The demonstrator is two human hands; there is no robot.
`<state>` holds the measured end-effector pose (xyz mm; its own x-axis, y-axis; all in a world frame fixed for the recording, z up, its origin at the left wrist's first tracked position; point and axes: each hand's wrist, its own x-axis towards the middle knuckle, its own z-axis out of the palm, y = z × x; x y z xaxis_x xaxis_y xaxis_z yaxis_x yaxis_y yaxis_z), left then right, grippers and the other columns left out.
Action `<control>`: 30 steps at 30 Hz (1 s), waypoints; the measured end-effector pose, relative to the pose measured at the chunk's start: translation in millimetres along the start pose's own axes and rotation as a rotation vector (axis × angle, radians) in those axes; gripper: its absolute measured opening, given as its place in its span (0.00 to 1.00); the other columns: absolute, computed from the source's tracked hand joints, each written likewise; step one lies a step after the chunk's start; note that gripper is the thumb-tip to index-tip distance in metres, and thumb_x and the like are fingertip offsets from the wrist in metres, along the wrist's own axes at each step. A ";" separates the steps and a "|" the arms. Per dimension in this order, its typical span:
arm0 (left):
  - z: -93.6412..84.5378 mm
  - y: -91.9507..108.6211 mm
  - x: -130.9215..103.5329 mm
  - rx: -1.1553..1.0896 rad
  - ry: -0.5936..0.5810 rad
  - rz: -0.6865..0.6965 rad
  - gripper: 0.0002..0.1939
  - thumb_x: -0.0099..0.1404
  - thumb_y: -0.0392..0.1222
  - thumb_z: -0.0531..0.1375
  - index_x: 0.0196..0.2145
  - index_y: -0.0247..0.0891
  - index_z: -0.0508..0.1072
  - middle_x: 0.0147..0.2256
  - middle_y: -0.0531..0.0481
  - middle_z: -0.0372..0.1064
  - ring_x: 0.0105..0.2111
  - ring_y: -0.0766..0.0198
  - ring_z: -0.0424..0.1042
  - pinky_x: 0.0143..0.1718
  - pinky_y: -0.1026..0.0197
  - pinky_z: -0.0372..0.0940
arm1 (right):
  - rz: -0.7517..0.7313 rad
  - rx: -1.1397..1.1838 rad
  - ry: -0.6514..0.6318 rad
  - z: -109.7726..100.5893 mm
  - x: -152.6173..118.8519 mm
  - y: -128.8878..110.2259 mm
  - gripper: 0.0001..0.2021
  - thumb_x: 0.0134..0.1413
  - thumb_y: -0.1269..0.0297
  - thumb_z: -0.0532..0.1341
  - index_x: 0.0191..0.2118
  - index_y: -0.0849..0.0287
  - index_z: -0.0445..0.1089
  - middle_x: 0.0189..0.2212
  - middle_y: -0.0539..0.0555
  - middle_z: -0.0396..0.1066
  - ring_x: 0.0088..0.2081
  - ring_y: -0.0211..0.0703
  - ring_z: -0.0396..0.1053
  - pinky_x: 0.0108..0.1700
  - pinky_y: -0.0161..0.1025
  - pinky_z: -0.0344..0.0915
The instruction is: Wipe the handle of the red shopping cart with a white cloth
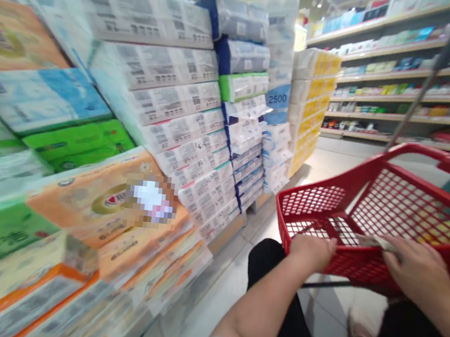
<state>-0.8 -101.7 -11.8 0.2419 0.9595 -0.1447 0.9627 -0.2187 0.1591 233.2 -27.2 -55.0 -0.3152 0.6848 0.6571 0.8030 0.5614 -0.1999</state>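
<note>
A red plastic shopping basket (pixel 322 200) with lattice walls stands on the right, tilted in view. My left hand (pixel 312 253) is closed around its near rim, knuckles up. Farther right on the same rim lies my right hand (pixel 419 269), its fingers curled over the edge. Something thin and pale (pixel 380 242) shows by the right fingertips; I cannot make out what it is. A long grey pole (pixel 417 97) rises behind the basket's far side. Part of the basket's inside is visible through the lattice.
Stacked tissue packs stand at the left: orange packs (pixel 113 199), green packs (pixel 78 142), white packs (pixel 168 98) and yellow-and-white packs (pixel 312 108). Stocked shelves (pixel 402 90) line the back right. Pale floor tiles (pixel 217 280) run between stacks and basket. My black-clad knee (pixel 266 258) is close below.
</note>
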 end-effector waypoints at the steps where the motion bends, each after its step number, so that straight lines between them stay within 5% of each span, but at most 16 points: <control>1: -0.6 2.9 -0.7 0.029 0.011 0.009 0.26 0.73 0.47 0.35 0.53 0.40 0.67 0.41 0.41 0.74 0.43 0.52 0.73 0.40 0.50 0.68 | 0.002 -0.043 -0.010 -5.7 0.4 -11.9 0.12 0.50 0.62 0.54 0.39 0.54 0.71 0.36 0.63 0.73 0.39 0.52 0.67 0.48 0.50 0.57; 5: -0.5 11.7 1.7 0.132 0.082 -0.020 0.26 0.73 0.43 0.34 0.51 0.37 0.68 0.40 0.40 0.74 0.41 0.52 0.74 0.40 0.51 0.68 | -0.037 -0.006 -0.151 -13.2 1.5 -63.9 0.13 0.52 0.69 0.53 0.42 0.58 0.70 0.38 0.57 0.73 0.42 0.49 0.66 0.50 0.46 0.56; 7: -0.8 14.3 4.3 0.166 0.088 -0.034 0.27 0.73 0.43 0.33 0.50 0.37 0.69 0.40 0.41 0.74 0.41 0.53 0.74 0.41 0.52 0.68 | -0.099 0.030 -0.239 -16.0 5.0 -71.7 0.15 0.53 0.70 0.54 0.46 0.57 0.69 0.42 0.56 0.72 0.46 0.47 0.65 0.54 0.44 0.52; 15: -2.5 29.1 6.5 0.245 0.086 -0.185 0.25 0.73 0.45 0.36 0.51 0.38 0.70 0.40 0.40 0.74 0.41 0.55 0.75 0.41 0.53 0.68 | 0.206 -0.051 -0.234 -36.5 17.2 -46.4 0.12 0.56 0.69 0.54 0.42 0.58 0.71 0.43 0.57 0.72 0.48 0.48 0.64 0.57 0.46 0.47; 21: 8.0 34.4 7.6 0.224 0.197 -0.236 0.29 0.74 0.46 0.34 0.43 0.37 0.73 0.37 0.42 0.75 0.38 0.56 0.76 0.39 0.56 0.68 | -0.064 0.116 -0.297 -25.7 3.1 -68.2 0.15 0.54 0.71 0.54 0.46 0.55 0.70 0.44 0.55 0.71 0.50 0.47 0.63 0.61 0.48 0.42; 26: 13.8 34.0 8.2 0.257 0.239 -0.271 0.26 0.74 0.45 0.36 0.42 0.37 0.73 0.37 0.42 0.75 0.37 0.56 0.76 0.37 0.56 0.68 | 0.028 0.133 -0.202 -36.2 -1.1 -35.2 0.15 0.57 0.72 0.52 0.46 0.53 0.69 0.46 0.53 0.70 0.51 0.44 0.61 0.62 0.50 0.41; 30: 11.5 35.8 9.7 0.237 0.245 -0.310 0.25 0.74 0.45 0.38 0.42 0.37 0.73 0.38 0.43 0.75 0.38 0.57 0.75 0.38 0.57 0.67 | 0.130 0.071 -0.215 -33.9 2.6 -44.2 0.13 0.56 0.72 0.53 0.44 0.56 0.69 0.45 0.56 0.69 0.52 0.47 0.59 0.59 0.48 0.46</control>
<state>37.4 -102.3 -18.8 -0.0703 0.9935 0.0898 0.9931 0.0781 -0.0873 214.0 -66.1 -19.9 -0.3182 0.8320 0.4544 0.8085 0.4884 -0.3283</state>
